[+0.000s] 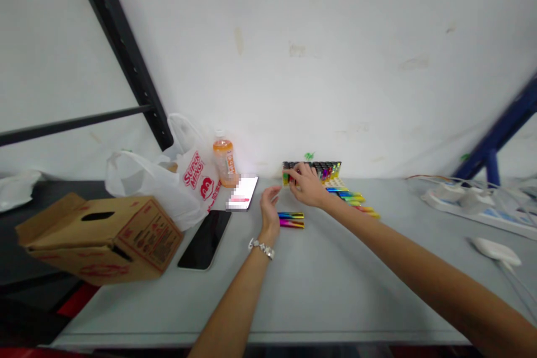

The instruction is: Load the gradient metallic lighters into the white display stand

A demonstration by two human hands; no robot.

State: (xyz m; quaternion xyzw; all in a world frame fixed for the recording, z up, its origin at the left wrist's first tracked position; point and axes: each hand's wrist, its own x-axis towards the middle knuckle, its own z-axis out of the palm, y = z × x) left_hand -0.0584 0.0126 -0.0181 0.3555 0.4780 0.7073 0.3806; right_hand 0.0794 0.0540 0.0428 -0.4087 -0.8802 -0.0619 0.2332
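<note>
My right hand reaches to the back of the table, over the front of a packed row of shiny multicoloured sticks with black tops. Its fingers are bent at the row's left part; what they pinch, if anything, is hidden. My left hand, a bracelet at its wrist, stands on edge just left of the row, fingers loosely curved and apart, with nothing visible in it. Beside it lie two loose metallic tubes, one blue and gold, one magenta and gold. More rainbow-coloured tubes lie right of my right hand.
To the left are a cardboard box, a white plastic bag, an orange-labelled bottle, a black phone and a bright-screened device. A power strip and white charger lie right. A wall stands behind.
</note>
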